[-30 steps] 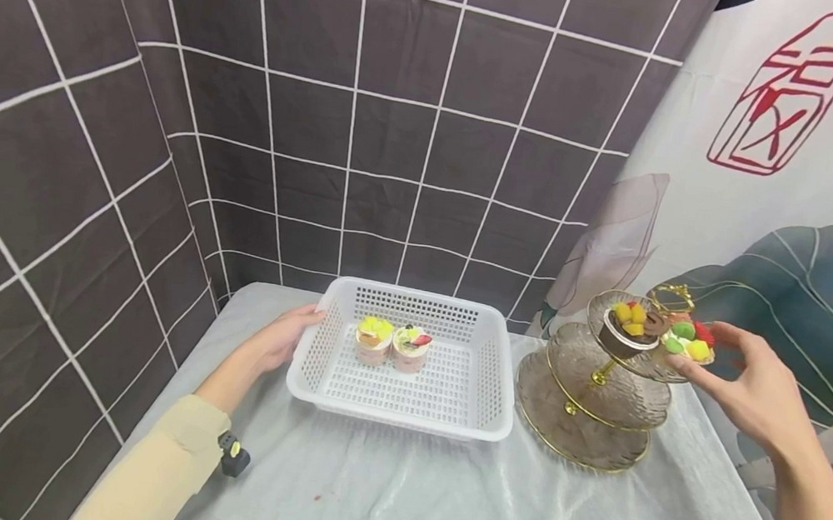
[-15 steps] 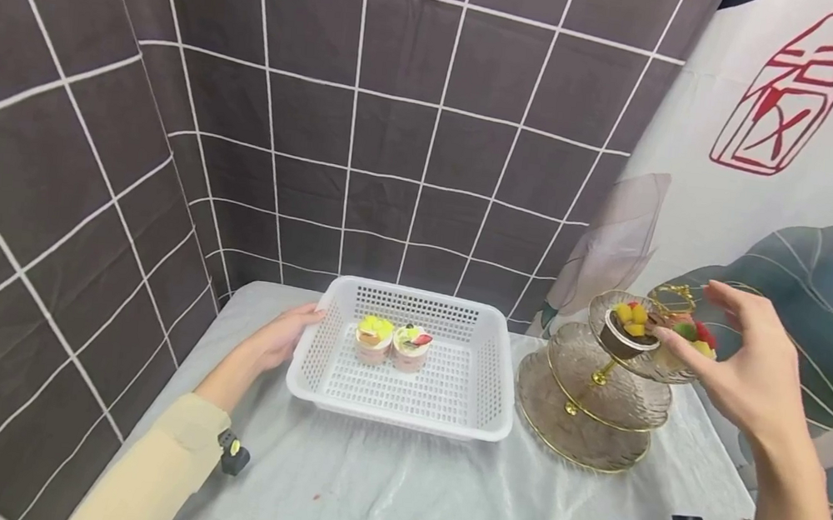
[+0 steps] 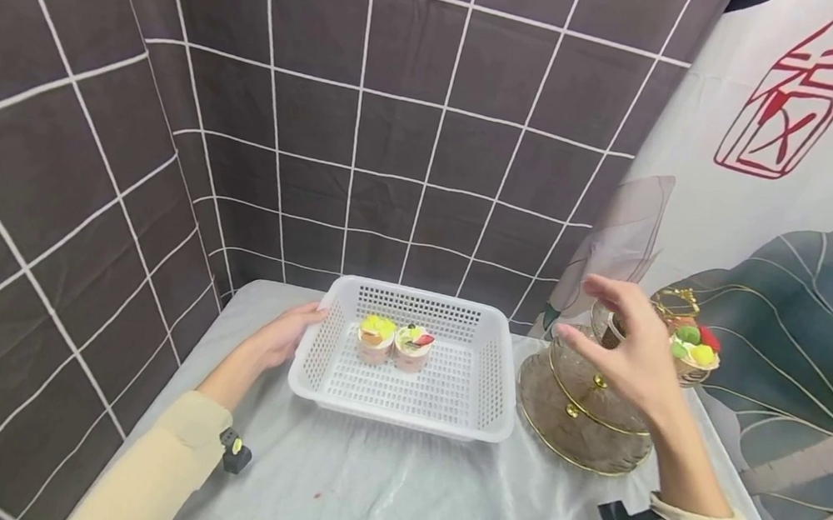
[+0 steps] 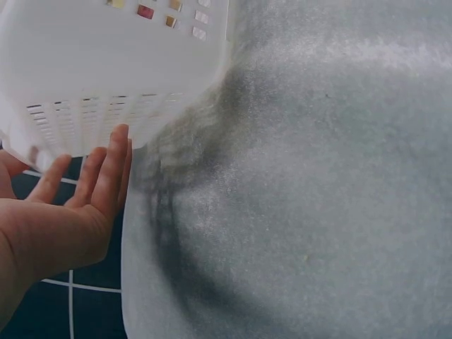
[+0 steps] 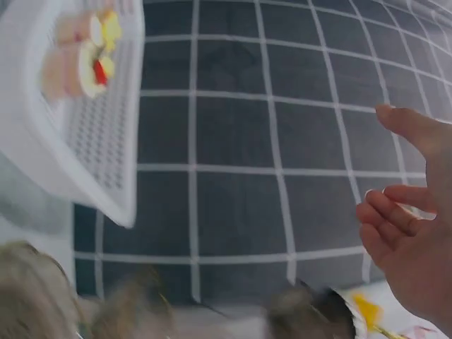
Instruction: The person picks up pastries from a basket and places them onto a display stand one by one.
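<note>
At the left end of a white plastic basket (image 3: 401, 420), my left hand (image 3: 281, 337) holds the rim, its fingers against the outer wall in the left wrist view. Two pink dessert cups (image 3: 373, 352) with fruit toppings stand side by side in the basket. My right hand (image 3: 630, 347) is in the air before a three-tier glass stand (image 3: 582, 452), thumb and fingers apart with nothing between them. It hides much of the top tier and most of a dark brown dessert cup (image 3: 611, 333). Another cup topped with green pieces and a strawberry (image 3: 694, 354) shows on the top tier.
A pale cloth covers the table (image 3: 394, 492). A dark curtain (image 3: 464, 156) with white grid lines hangs behind and at left. A printed white cloth (image 3: 739, 199) hangs at right. The stand has gold rims and a gold top ring (image 3: 680, 298).
My right hand has left the fruit-topped cup on the top tier and moved left across the stand, its fingers spread. The left hand and the basket stay in place.
</note>
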The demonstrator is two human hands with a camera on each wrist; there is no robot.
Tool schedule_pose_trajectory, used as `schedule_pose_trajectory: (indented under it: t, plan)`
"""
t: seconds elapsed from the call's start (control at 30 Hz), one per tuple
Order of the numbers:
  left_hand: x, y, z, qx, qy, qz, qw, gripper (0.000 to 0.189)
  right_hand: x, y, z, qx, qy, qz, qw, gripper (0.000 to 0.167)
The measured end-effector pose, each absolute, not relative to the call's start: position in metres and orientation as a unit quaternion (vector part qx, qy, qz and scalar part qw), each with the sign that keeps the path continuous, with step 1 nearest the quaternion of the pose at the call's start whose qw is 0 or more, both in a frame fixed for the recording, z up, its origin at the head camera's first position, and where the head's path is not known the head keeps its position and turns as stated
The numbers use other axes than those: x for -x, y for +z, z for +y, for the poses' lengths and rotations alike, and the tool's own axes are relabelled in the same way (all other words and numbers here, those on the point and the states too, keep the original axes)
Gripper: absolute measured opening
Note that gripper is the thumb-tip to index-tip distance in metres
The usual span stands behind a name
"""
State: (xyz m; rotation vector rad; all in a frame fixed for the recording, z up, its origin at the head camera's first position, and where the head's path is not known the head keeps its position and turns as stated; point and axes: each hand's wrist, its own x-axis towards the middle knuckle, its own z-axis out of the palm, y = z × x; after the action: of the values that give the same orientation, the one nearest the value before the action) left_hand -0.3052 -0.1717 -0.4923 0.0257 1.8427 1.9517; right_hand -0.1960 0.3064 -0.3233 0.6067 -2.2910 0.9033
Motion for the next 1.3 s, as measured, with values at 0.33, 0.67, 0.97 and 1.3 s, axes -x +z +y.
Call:
schedule_pose_trajectory:
  t: [0.33,0.67,0.97,1.3]
  plan:
    - [0.305,-0.493,-0.171,-0.011,0.706,0.672,0.225,0.061,0.222,-0.37,0.26,-0.229,0.395,-0.867,0.201,0.066]
    - [0.304,-0.492,-0.172,-0.015,0.706,0.671,0.226,0.062,0.238,-0.405,0.221,-0.224,0.433,-0.861,0.145,0.069]
    - [0.304,-0.492,-0.173,-0.011,0.704,0.674,0.224,0.062,0.252,-0.434,0.196,-0.219,0.454,-0.855,0.124,0.069]
    - [0.299,-0.491,-0.173,0.003,0.691,0.691,0.211,0.064,0.264,-0.45,0.176,-0.199,0.455,-0.863,0.096,0.072]
